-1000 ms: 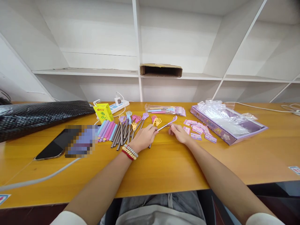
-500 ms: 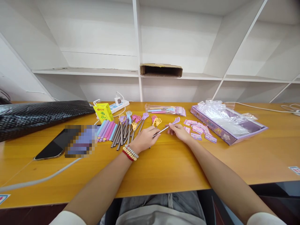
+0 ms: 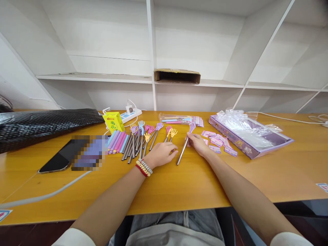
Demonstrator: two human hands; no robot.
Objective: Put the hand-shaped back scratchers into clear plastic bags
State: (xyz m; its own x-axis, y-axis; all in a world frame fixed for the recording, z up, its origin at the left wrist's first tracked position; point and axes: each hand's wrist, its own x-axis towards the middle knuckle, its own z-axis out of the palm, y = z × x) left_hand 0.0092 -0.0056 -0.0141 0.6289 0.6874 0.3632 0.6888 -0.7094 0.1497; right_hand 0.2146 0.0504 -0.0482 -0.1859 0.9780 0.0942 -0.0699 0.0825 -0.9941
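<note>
My right hand (image 3: 197,144) pinches a back scratcher (image 3: 182,152) near the top of its metal rod. Its purple hand-shaped head points away from me, and the rod slants down toward the table's front. Just left of it, my left hand (image 3: 163,154) holds nothing, with thumb and fingers apart and slightly bent. Beyond that hand lie a yellow-headed back scratcher (image 3: 173,132) and a pink-headed one (image 3: 168,129), their rods partly hidden. Further left is a pile of metal-rod back scratchers (image 3: 138,141) with heads in several colours, beside pastel handle sleeves (image 3: 118,141).
Small pink cards (image 3: 216,140) lie right of my right hand, beside a purple box (image 3: 246,145) holding clear bags (image 3: 235,121). Bagged back scratchers (image 3: 176,120) lie at the back. A yellow carton (image 3: 113,122), power strip (image 3: 131,115), phone (image 3: 63,157) and black wrapped bundle (image 3: 48,126) are left.
My left hand has let go of the back scratcher's rod. My right hand has turned it, so the rod's lower end now swings toward me.
</note>
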